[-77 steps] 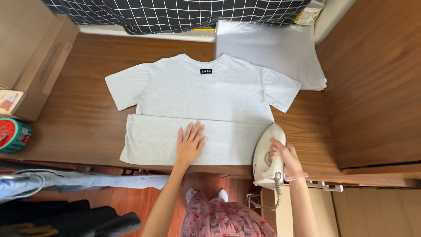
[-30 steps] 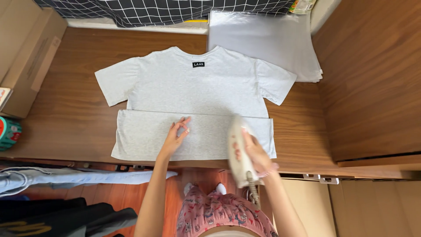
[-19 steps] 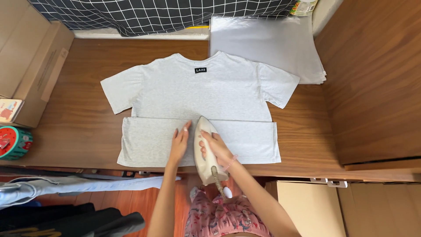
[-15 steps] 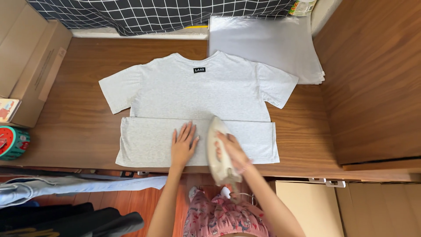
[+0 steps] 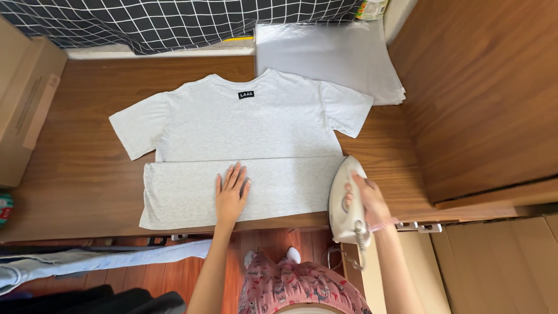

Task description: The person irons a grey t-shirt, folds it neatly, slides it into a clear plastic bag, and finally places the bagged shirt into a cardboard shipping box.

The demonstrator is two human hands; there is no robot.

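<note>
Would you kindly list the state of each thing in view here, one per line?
T-shirt: laid flat on the wooden table, bottom part folded up.
Iron: at the shirt's right edge, sole down, gripped by its handle.
Left hand: open, pressed flat on the folded part.
Right hand: closed round the iron's handle.
Clear bags: stacked flat behind the shirt.
Cardboard box: closed, at the table's left.

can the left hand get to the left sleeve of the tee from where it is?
Probably yes. The left hand lies flat on the folded hem of the grey t-shirt; only bare fabric lies between it and the left sleeve.
</note>
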